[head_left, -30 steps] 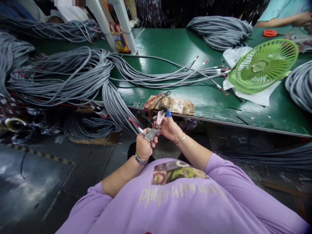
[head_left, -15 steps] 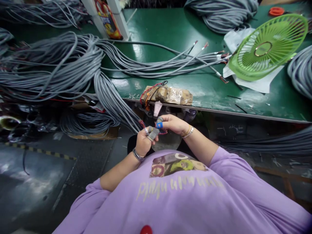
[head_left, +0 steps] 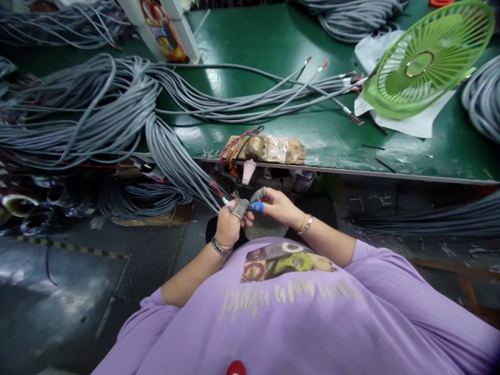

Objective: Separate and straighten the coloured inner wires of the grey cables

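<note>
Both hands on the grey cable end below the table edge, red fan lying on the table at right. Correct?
Not quite: the fan is green, not red, per the head view. Both the left hand and right hand do work the grey cable end below the table edge.

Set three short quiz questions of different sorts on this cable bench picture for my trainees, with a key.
1. True or false: the left hand grips the stripped end of a grey cable.
2. Which colour is the cap on a fingertip of the right hand? A red, B blue, C yellow.
3. Fill in: the green fan grille lies on the ____ table.

Key: 1 true; 2 B; 3 green.
</note>
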`<state>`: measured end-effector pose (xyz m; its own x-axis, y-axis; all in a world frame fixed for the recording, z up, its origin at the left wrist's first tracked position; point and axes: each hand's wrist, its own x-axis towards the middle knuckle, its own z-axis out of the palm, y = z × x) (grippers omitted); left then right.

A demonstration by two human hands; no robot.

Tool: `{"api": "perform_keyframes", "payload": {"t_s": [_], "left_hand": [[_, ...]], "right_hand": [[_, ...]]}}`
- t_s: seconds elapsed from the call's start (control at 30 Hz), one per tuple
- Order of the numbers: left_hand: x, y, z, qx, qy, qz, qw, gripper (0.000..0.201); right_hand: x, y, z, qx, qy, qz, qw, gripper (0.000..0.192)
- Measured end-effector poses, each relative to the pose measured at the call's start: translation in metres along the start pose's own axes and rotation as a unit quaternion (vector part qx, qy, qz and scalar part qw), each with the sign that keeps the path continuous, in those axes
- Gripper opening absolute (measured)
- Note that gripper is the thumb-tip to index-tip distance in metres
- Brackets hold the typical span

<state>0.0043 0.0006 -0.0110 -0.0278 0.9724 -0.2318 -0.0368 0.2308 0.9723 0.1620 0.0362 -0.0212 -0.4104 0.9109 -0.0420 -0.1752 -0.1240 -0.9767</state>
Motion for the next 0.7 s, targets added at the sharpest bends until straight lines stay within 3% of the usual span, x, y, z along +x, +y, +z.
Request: {"api": "perform_keyframes", "payload": {"t_s": [0.13, 0.23, 0.3, 0.37, 0.57, 0.7], "left_hand": [[0.002, 0.003, -0.003, 0.017, -0.069, -0.02, 0.997, 0.034], [-0.001, 0.007, -0.011, 0.094, -0.154, -0.014, 0.983, 0.036], [-0.005, 0.006, -0.014, 0.119, -0.171, -0.01, 0.978, 0.037], [-0.009, 0.003, -0.014, 0.088, -0.144, -0.012, 0.986, 0.037], [-0.012, -0.004, -0.011, -0.083, -0.025, -0.008, 0.996, 0.038], [-0.009, -0.003, -0.012, -0.107, 0.006, -0.005, 0.994, 0.04]], "right_hand": [[-0.002, 0.006, 0.009, 0.03, 0.065, -0.005, 0.997, 0.039], [0.002, -0.003, 0.009, 0.018, 0.02, 0.027, 0.999, 0.04], [0.006, -0.009, 0.01, 0.0, -0.017, 0.043, 0.999, 0.041], [0.01, -0.011, 0.012, -0.001, -0.028, 0.061, 0.998, 0.043], [0.011, 0.001, 0.012, 0.138, 0.042, 0.111, 0.983, 0.051], [0.006, -0.001, 0.009, 0.15, 0.003, 0.119, 0.981, 0.046]]}}
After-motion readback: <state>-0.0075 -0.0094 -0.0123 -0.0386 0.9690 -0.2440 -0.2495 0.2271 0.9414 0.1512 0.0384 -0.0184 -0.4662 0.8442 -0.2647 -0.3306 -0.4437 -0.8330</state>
